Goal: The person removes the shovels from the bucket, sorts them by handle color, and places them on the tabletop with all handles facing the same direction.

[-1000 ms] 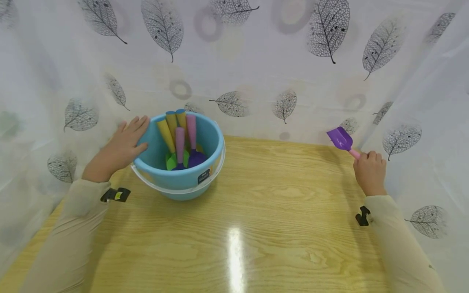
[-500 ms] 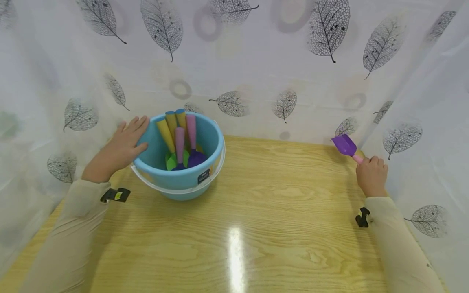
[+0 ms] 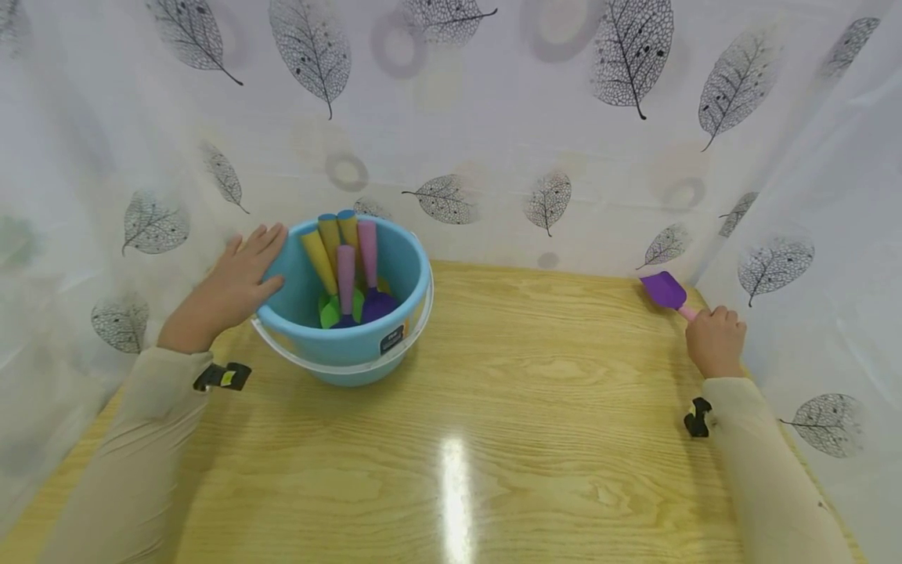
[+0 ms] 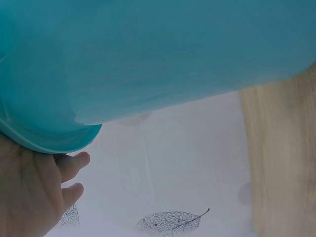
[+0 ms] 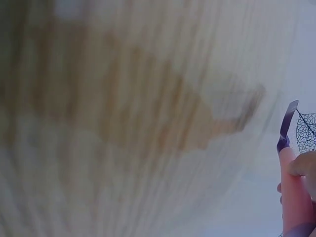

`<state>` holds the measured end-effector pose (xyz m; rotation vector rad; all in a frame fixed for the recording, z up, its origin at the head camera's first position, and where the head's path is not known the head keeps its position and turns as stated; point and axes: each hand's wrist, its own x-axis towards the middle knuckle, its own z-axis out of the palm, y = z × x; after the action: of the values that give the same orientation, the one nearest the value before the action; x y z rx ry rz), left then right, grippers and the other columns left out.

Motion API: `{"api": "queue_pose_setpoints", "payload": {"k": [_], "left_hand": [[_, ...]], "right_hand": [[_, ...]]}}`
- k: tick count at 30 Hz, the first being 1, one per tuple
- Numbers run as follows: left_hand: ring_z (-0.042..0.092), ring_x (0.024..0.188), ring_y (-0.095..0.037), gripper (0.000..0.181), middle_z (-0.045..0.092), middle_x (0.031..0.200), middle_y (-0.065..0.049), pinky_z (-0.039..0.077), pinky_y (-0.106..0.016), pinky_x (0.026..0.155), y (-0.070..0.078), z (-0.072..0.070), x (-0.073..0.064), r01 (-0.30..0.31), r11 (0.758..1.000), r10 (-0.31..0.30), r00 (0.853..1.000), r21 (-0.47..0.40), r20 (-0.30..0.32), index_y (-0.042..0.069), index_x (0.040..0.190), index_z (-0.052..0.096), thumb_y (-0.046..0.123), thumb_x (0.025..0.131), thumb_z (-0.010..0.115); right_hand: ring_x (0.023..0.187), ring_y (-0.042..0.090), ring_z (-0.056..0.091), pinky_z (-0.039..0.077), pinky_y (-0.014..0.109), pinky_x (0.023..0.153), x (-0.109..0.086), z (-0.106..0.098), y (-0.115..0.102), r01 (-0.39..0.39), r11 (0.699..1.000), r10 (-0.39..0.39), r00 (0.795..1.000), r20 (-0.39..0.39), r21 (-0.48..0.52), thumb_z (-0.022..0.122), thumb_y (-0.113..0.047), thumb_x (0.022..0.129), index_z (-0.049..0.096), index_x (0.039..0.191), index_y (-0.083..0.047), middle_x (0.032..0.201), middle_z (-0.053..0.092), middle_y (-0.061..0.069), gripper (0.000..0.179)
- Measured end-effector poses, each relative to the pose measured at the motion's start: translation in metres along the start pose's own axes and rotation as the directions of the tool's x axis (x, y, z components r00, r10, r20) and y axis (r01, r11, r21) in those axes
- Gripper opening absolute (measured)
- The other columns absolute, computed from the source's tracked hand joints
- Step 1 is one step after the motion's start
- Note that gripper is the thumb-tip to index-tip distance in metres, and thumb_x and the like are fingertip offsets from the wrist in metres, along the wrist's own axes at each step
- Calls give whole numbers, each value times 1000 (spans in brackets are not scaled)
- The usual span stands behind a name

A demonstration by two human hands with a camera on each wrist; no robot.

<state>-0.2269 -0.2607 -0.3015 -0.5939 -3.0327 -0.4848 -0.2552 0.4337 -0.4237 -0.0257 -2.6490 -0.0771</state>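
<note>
On the left of the head view, my left hand (image 3: 229, 290) lies with straight, spread fingers on the rim of a light blue bucket (image 3: 331, 345). The left wrist view shows its palm against the rim and the bucket's blue wall (image 4: 158, 59). Inside the bucket stand several toy tools with yellow handles (image 3: 320, 262) and pink handles (image 3: 345, 282), over purple and green parts. Far to the right, my right hand (image 3: 716, 342) grips the pink handle of a toy shovel (image 3: 664, 290). Its purple blade points to the back left, low over the table's far right corner.
A white bucket handle (image 3: 338, 368) hangs across the bucket's front. The wooden table (image 3: 535, 407) ends at a white leaf-print curtain (image 3: 486, 133) behind and on both sides. Black straps (image 3: 696, 418) circle both wrists.
The toy shovel's blade has come down and slightly right, toward the tabletop, as my right hand lowers. My left hand and the bucket stay where they were.
</note>
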Motion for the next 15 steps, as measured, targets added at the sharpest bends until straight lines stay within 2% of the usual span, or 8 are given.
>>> {"api": "queue_pose_setpoints", "payload": {"k": [4, 11, 15], "left_hand": [[3, 143, -47, 66, 10, 154, -29, -2, -62, 113, -1, 0, -1, -12, 1000, 11, 1000, -3, -15, -9, 147, 8, 17, 95, 40], [3, 143, -46, 66, 11, 154, -29, -1, -63, 113, 0, 0, -2, -12, 1000, 12, 1000, -12, -18, -9, 147, 8, 17, 95, 40], [3, 143, -46, 66, 11, 154, -29, -1, -63, 113, 0, 0, -1, -13, 1000, 13, 1000, -4, -20, -9, 147, 8, 18, 95, 39]], "right_hand": [[72, 55, 45, 38, 61, 59, 1, -2, -1, -8, 1000, 8, 998, 66, 0, 44, 0, 85, 47, 70, 24, 73, 45, 39, 29], [76, 55, 44, 38, 61, 63, 4, -4, 0, -23, 1000, 24, 979, 202, -7, 42, -2, 87, 47, 73, 23, 77, 44, 39, 29], [77, 55, 44, 38, 61, 64, 5, -2, 1, -24, 1000, 26, 972, 233, -12, 40, -2, 88, 47, 73, 22, 77, 44, 39, 29]]}}
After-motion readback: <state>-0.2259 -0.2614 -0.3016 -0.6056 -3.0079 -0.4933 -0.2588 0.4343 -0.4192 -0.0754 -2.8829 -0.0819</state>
